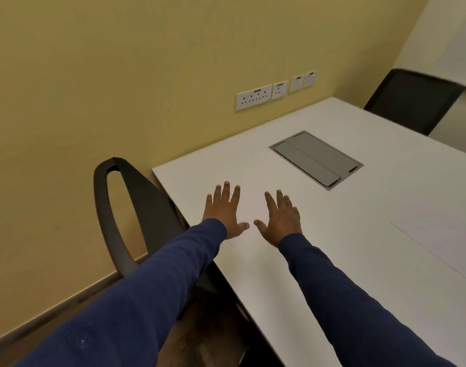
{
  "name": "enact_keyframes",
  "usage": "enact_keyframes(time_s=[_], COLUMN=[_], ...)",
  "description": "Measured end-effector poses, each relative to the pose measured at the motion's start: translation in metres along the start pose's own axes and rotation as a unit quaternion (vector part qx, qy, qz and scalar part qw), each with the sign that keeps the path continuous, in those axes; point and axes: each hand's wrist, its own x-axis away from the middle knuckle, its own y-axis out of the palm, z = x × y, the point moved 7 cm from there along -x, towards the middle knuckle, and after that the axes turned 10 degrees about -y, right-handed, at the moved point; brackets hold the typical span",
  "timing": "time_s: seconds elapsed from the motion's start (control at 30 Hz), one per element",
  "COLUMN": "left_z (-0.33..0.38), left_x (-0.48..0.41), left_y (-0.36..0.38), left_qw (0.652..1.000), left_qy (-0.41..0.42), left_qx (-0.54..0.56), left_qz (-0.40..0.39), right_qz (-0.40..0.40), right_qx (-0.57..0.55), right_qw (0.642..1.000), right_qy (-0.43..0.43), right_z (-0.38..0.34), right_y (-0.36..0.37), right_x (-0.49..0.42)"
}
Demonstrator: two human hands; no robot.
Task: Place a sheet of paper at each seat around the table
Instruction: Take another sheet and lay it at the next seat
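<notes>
Left hand point(224, 211) and right hand point(281, 218), fingers spread, press flat on what may be a paper sheet point(246, 205) near the black chair point(136, 207), gripping nothing.

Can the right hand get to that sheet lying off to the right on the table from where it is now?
Probably yes. The right hand is flat and empty, the sheet lies to its right, and the table between them is bare.
</notes>
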Motion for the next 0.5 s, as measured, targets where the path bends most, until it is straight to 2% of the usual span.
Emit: enact_keyframes(time_s=[0.2,0.5], left_z=[-0.026,-0.041], left_x=[0.101,0.211], left_y=[-0.037,-0.071], left_qw=[0.996,0.992], left_qy=[0.02,0.039], left_qx=[0.053,0.093], left_qz=[0.062,0.079], right_qz=[0.054,0.076], right_qx=[0.044,0.079], right_qw=[0.997,0.994], right_qy=[0.012,0.02], right_z=[-0.054,-0.105], right_y=[-0.041,-0.094], right_x=[0.096,0.208])
